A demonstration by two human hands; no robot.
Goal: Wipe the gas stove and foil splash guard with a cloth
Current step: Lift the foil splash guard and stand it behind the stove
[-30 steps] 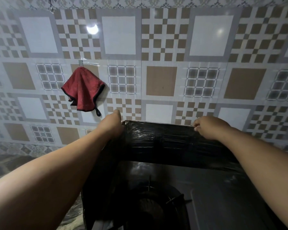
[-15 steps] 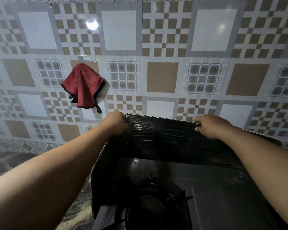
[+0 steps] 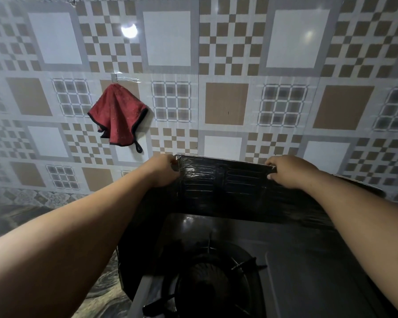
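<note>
A dark, embossed foil splash guard [image 3: 223, 187] stands behind and to the left of the gas stove [image 3: 296, 260]. My left hand [image 3: 162, 171] grips the guard's top edge at its left corner. My right hand [image 3: 287, 172] grips the same top edge further right. Below them sits the stove's burner [image 3: 207, 283] with its black pan support. A red cloth [image 3: 117, 115] with black trim hangs from a hook on the tiled wall, up and left of my left hand, untouched.
The patterned tile wall [image 3: 225, 65] rises right behind the guard. A marbled countertop [image 3: 101, 292] shows at the lower left beside the stove. The guard's right wing [image 3: 359, 184] runs off behind my right forearm.
The guard's top edge has shifted a little to the right and tilted with both hands still holding it. The cloth has not moved.
</note>
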